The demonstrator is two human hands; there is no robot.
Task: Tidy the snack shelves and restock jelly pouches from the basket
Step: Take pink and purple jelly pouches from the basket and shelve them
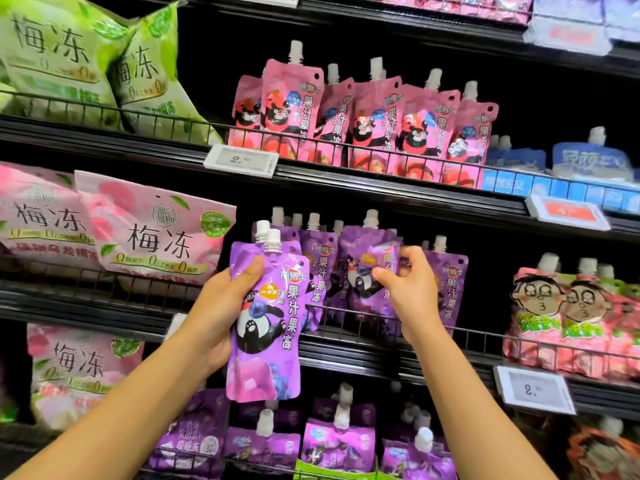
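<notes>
Left hand (221, 317), centre frame: grips two stacked purple jelly pouches (265, 327) clear of the shelf, not yet stocked. Right hand (407, 289), right of centre: pinches a shelved purple pouch (367, 268), apparently straightening it. Purple row (446, 282) behind: part filled; restocking judged midway; basket not in view. Wire rail (346, 311) fronts the shelf; pouches must clear it. Dark gap at left of the row offers room.

It was a shop: black wire-fronted shelves (346, 183) held rows of snack pouches (367, 116), with price tags (240, 160) (one read 2.60) clipped below.
</notes>
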